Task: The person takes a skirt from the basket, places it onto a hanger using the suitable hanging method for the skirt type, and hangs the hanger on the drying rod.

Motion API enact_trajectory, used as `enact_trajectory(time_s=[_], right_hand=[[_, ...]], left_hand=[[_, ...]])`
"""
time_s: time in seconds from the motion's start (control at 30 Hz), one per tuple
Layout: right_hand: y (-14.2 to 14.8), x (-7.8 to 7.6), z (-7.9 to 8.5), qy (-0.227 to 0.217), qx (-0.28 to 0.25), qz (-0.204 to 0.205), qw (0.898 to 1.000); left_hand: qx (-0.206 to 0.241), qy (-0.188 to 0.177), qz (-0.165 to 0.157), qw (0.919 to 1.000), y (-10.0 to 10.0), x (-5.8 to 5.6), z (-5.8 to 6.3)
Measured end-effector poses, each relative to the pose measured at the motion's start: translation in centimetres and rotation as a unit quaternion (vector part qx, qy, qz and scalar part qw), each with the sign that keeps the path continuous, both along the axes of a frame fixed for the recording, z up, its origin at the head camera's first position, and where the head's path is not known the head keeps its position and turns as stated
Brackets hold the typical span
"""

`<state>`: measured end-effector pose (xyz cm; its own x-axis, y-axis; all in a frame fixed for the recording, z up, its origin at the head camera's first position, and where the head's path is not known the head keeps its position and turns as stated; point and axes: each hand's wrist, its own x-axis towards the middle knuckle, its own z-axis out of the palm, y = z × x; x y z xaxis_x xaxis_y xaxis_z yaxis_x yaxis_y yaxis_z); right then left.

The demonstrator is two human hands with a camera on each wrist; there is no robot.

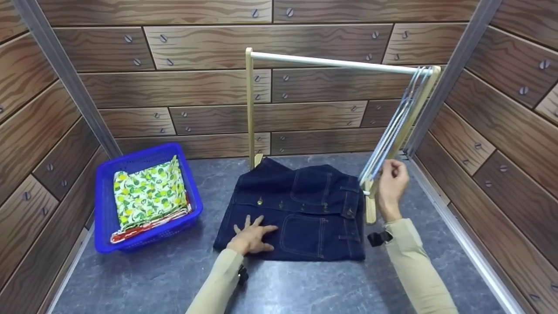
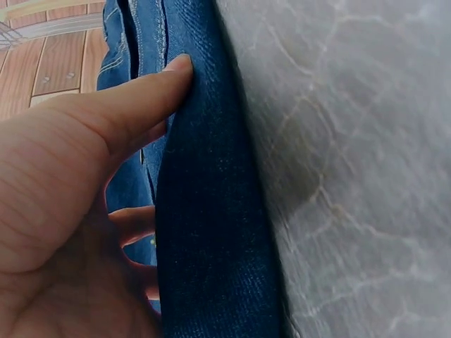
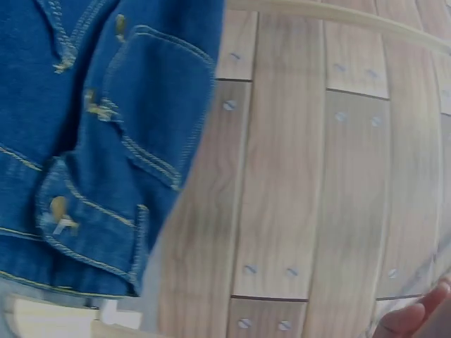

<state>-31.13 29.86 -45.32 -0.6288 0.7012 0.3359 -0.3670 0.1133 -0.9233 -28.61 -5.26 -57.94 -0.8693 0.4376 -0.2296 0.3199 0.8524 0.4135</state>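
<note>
A dark blue button-front denim skirt (image 1: 305,187) lies flat on the grey floor, its waistband to the right. My left hand (image 1: 250,237) rests on its lower left part with fingers spread; in the left wrist view the thumb (image 2: 158,91) lies along the denim edge. Several thin blue and white hangers (image 1: 392,131) hang bunched at the right end of the rack's white rod. Beside their lower ends is my right hand (image 1: 392,185), with curled fingers. Only its fingertips (image 3: 416,317) show in the right wrist view, and I cannot tell whether they pinch a hanger.
The rack (image 1: 250,109) has wooden posts and stands behind and over the skirt. To the left, a blue plastic basket (image 1: 101,205) holds a folded lemon-print cloth (image 1: 148,192) and red and white hangers (image 1: 139,230). Wood-patterned walls (image 1: 209,87) close in the back and sides.
</note>
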Motion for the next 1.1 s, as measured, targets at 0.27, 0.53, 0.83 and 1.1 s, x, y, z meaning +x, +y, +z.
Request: enact_trajectory(time_s=[0.27,0.53,0.83,1.1], right_hand=[[-0.9,1.5,4.4,0.074,-0.007,0.009,0.997],[0.2,-0.1,7.1,0.087,0.168,-0.096,0.977],[1.2,-1.0,8.9,-0.024,0.402,-0.088,0.911],[1.3,-1.2,9.2,-0.072,0.495,-0.099,0.86]], left_hand=[[-0.005,-0.005,-0.002,1.0,0.2,-0.1,-0.1],[-0.005,0.0,-0.001,1.0,0.2,-0.1,-0.2],[0.0,0.002,0.001,1.0,0.2,-0.2,-0.1],[-0.002,-0.004,0.0,1.0,0.1,-0.3,0.0]])
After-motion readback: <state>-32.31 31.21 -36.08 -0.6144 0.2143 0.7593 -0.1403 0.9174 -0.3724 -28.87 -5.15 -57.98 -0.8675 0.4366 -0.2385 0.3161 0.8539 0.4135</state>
